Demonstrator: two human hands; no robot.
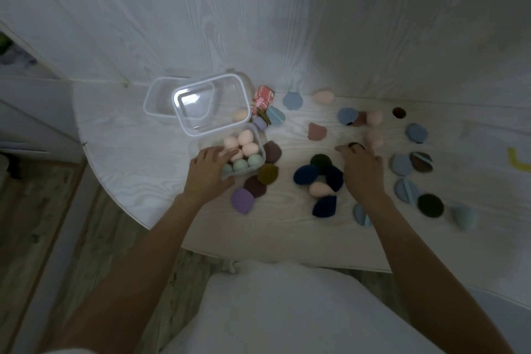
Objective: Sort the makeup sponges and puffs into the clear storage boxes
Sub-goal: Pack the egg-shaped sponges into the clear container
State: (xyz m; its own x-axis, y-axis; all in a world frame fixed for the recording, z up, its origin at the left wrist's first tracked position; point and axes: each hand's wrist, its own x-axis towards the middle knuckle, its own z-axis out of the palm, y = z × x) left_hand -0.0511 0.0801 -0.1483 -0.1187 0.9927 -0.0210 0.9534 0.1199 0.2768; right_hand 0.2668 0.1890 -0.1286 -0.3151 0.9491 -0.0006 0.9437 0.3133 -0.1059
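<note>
Cradling a clear box of peach and mint sponges, left hand curled round it.

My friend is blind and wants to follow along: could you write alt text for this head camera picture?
A person's left hand holds a clear box of pink and mint sponges while the right hand reaches over loose blue, dark and pink puffs scattered on a white table. Two more clear boxes, overlapping, sit behind.

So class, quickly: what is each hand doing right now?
Left hand: grips the near clear box of sponges.
Right hand: over the table, grip cannot be told.
</note>
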